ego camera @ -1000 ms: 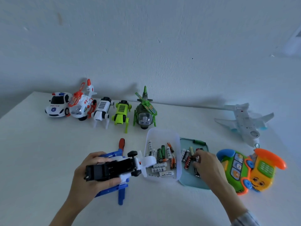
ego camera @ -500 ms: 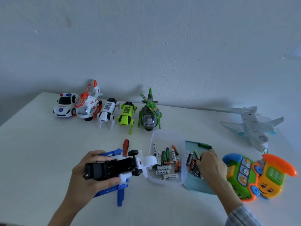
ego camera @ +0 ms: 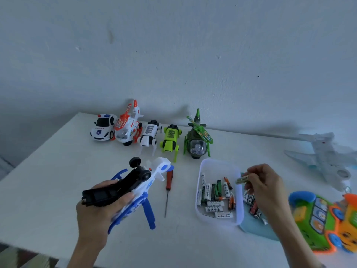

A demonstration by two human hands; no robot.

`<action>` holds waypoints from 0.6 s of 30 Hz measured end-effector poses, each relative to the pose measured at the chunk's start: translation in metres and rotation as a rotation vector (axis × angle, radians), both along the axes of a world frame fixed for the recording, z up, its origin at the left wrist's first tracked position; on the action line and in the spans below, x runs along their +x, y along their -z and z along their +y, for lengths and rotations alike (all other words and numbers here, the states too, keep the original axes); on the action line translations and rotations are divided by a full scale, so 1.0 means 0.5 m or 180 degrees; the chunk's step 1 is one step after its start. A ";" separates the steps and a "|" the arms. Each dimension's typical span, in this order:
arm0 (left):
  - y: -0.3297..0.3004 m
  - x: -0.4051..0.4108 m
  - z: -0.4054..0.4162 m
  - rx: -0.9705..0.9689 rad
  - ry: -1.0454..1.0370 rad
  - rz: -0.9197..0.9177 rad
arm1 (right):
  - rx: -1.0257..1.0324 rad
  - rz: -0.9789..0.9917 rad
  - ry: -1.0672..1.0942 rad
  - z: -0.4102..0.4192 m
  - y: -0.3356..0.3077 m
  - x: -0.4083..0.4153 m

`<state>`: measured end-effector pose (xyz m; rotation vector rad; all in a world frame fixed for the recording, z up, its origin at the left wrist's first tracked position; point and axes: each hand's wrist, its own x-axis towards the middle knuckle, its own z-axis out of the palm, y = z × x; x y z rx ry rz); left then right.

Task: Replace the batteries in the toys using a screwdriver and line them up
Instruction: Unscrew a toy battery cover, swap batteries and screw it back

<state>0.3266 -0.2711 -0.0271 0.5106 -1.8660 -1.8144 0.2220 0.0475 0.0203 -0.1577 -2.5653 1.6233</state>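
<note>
While the left hand (ego camera: 100, 207) grips one upturned blue-and-white helicopter (ego camera: 135, 188) at lower left, the right hand (ego camera: 266, 186) pinches one battery (ego camera: 242, 179); five toys (ego camera: 150, 132) line mid-frame.

Glossy plastic toy helicopter (ego camera: 135, 190); translucent plastic tray (ego camera: 219, 165); matt table (ego camera: 48, 180).

"POLICE" stands on the police car (ego camera: 103, 128); "Heybright" on white batteries (ego camera: 207, 192).

White table (ego camera: 58, 171) bears toys, a screwdriver (ego camera: 168, 187) and battery tub (ego camera: 201, 190).
</note>
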 end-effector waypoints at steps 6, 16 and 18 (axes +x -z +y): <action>-0.011 0.015 -0.006 -0.0047 -0.0399 -0.0003 | -0.0202 -0.1263 -0.1755 -0.226 0.083 0.056; 0.005 0.016 -0.023 -0.0253 -0.0272 -0.0126 | -0.0791 -0.2020 -0.1282 -0.335 0.161 0.052; 0.007 0.009 -0.019 -0.0311 -0.0188 -0.0152 | -0.0698 -0.1771 -0.1107 -0.329 0.161 0.045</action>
